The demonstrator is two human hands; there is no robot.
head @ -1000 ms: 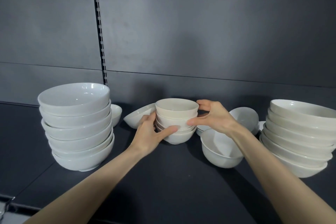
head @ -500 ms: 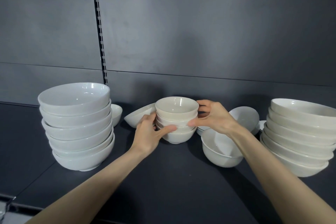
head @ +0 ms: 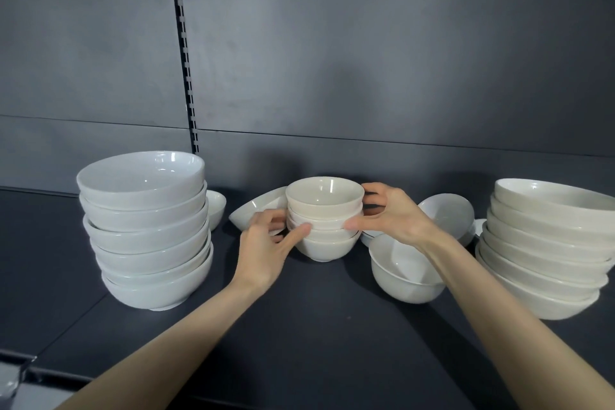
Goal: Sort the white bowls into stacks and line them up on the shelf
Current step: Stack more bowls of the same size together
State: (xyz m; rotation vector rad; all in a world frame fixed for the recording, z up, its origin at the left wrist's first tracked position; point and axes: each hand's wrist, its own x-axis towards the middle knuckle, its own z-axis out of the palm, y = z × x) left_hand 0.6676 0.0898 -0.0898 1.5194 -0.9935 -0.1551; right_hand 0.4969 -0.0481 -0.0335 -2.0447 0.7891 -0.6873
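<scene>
A small stack of cream bowls stands on the dark shelf in the middle. My left hand grips its left side and my right hand grips its right side, thumbs pressed on the lower bowls. A tall stack of large white bowls stands at the left. Another stack of wide bowls stands at the right. A single white bowl sits under my right forearm.
A tilted bowl leans behind my left hand. A small bowl hides behind the left stack, and more loose bowls lie behind my right hand. The shelf's back panel is close behind. The shelf's front edge is at bottom left.
The small stack has shifted slightly back and up in view between my hands. My fingers have readjusted on its sides. The other stacks have not moved.
</scene>
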